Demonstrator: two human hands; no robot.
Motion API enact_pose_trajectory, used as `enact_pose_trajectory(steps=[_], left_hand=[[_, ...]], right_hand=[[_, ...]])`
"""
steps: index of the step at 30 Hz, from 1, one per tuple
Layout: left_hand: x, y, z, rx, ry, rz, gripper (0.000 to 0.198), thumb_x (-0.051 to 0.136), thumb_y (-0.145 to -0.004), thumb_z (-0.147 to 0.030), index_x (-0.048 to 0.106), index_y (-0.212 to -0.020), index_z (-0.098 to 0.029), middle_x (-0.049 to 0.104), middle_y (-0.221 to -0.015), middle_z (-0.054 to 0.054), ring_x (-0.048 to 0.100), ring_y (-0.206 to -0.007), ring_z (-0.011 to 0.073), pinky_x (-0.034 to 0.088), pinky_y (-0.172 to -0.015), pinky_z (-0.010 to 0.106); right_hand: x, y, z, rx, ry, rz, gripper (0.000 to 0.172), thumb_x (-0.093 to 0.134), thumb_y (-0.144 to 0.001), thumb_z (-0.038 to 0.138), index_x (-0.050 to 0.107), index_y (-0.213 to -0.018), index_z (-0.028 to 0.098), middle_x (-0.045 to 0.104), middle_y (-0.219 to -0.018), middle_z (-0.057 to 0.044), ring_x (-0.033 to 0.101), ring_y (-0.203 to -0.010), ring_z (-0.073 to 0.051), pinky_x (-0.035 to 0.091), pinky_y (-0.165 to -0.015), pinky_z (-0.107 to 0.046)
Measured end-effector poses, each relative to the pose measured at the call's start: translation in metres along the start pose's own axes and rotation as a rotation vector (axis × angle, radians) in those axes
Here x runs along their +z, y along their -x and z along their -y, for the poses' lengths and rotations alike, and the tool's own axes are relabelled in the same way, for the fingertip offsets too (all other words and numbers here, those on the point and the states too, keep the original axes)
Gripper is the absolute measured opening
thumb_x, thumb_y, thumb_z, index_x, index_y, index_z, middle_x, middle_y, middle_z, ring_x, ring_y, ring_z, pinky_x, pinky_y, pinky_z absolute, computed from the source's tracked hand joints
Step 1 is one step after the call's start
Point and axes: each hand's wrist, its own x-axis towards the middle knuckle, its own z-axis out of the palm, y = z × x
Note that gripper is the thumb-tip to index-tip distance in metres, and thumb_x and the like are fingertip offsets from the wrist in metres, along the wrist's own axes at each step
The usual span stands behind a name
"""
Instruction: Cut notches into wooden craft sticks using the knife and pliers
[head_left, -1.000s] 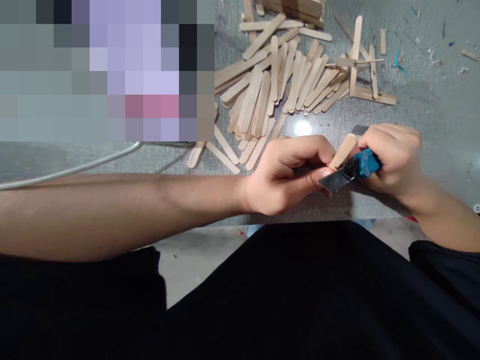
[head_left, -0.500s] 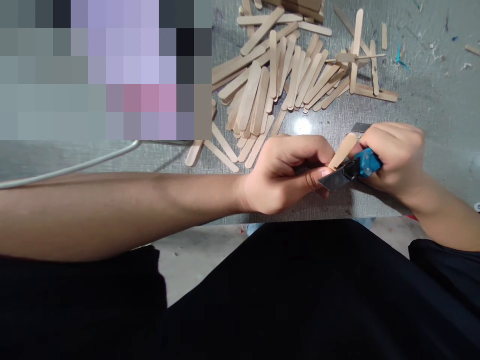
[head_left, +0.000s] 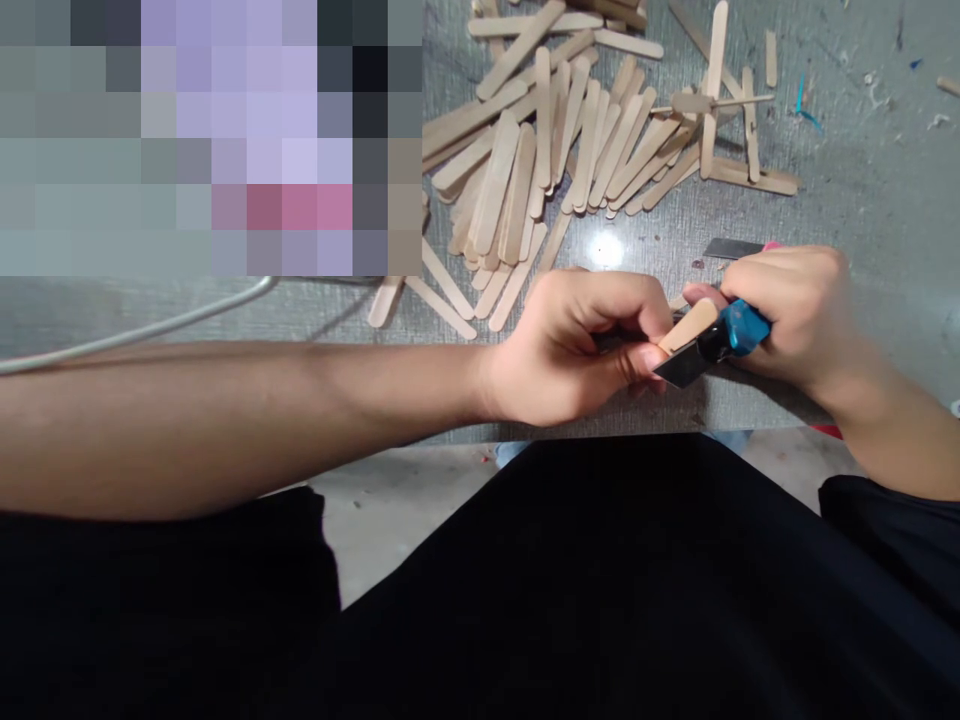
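Observation:
My left hand (head_left: 589,345) is closed, thumb and fingers pinching a wooden craft stick (head_left: 691,325) whose rounded end sticks out to the right. My right hand (head_left: 795,310) is wrapped round a utility knife (head_left: 746,327) with a blue handle. Its dark blade (head_left: 679,368) points left and down, lying against or just in front of the stick by my left thumb. Most of the handle is hidden in my right fist. Just beyond that hand, another blade (head_left: 731,248) with a bit of pink at its end lies on the table.
A heap of craft sticks (head_left: 499,190) spreads over the table beyond my hands. To its right stands a small assembly of crossed sticks (head_left: 712,100). A white cable (head_left: 150,333) runs at the left. Blue scraps (head_left: 804,105) lie at the right. A pixelated block covers the upper left.
The stick between my hands has tipped lower toward the knife. The knife and its blade have shifted slightly right and down. More of the blade with the pink end shows.

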Motion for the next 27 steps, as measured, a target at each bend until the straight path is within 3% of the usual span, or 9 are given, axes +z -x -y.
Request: enact_pose_trajectory(steps=[3,8,12,16,19,27], left_hand=[[0.003,-0.001,0.005,0.022,0.032,-0.006,0.019,0.081,-0.107,-0.02,0.068,-0.094,-0.023,0.075,-0.076,0.002,0.075,-0.06,0.0142,0.056,-0.056,0.022],[0.011,-0.005,0.004,0.033,0.075,-0.022,0.022,0.081,-0.107,-0.019,0.066,-0.092,-0.023,0.072,-0.08,0.003,0.069,-0.065,0.013,0.054,-0.06,0.025],[0.013,-0.007,0.0,-0.054,0.113,-0.02,0.03,0.08,-0.11,-0.031,0.062,-0.088,-0.024,0.072,-0.079,0.004,0.068,-0.065,0.0148,0.056,-0.063,0.029],[0.009,-0.004,0.0,-0.077,0.14,0.029,0.028,0.08,-0.11,-0.032,0.062,-0.09,-0.024,0.076,-0.081,0.004,0.072,-0.066,0.0157,0.058,-0.062,0.027],[0.008,-0.004,0.0,-0.065,0.129,0.059,0.024,0.077,-0.111,-0.028,0.063,-0.092,-0.024,0.076,-0.08,0.003,0.071,-0.064,0.0137,0.057,-0.06,0.024],[0.014,-0.009,-0.006,-0.083,0.112,-0.002,0.035,0.08,-0.111,-0.036,0.062,-0.083,-0.024,0.073,-0.077,0.004,0.073,-0.073,0.0171,0.061,-0.071,0.029]], right_hand=[[-0.002,-0.001,0.005,-0.047,0.008,-0.001,0.058,0.065,-0.117,0.04,0.035,-0.07,0.027,0.046,-0.058,0.005,0.033,-0.054,-0.012,0.024,-0.056,-0.035],[-0.001,0.0,0.01,0.015,0.035,0.044,0.062,0.055,-0.121,0.052,0.033,-0.069,0.027,0.044,-0.058,0.004,0.031,-0.056,-0.013,0.022,-0.058,-0.037],[-0.001,-0.001,0.009,-0.032,-0.033,-0.012,0.056,0.064,-0.118,0.04,0.037,-0.071,0.027,0.043,-0.059,0.005,0.036,-0.056,-0.013,0.021,-0.06,-0.038],[-0.001,-0.001,0.004,-0.042,-0.039,-0.037,0.056,0.066,-0.116,0.04,0.036,-0.071,0.027,0.042,-0.058,0.005,0.036,-0.054,-0.012,0.024,-0.058,-0.036],[-0.002,0.0,0.003,-0.015,0.001,0.015,0.058,0.061,-0.117,0.045,0.033,-0.07,0.027,0.043,-0.057,0.004,0.036,-0.054,-0.012,0.025,-0.058,-0.036],[-0.004,-0.003,0.008,-0.014,-0.024,0.049,0.059,0.059,-0.119,0.047,0.032,-0.07,0.028,0.038,-0.057,0.004,0.037,-0.053,-0.014,0.023,-0.059,-0.038]])
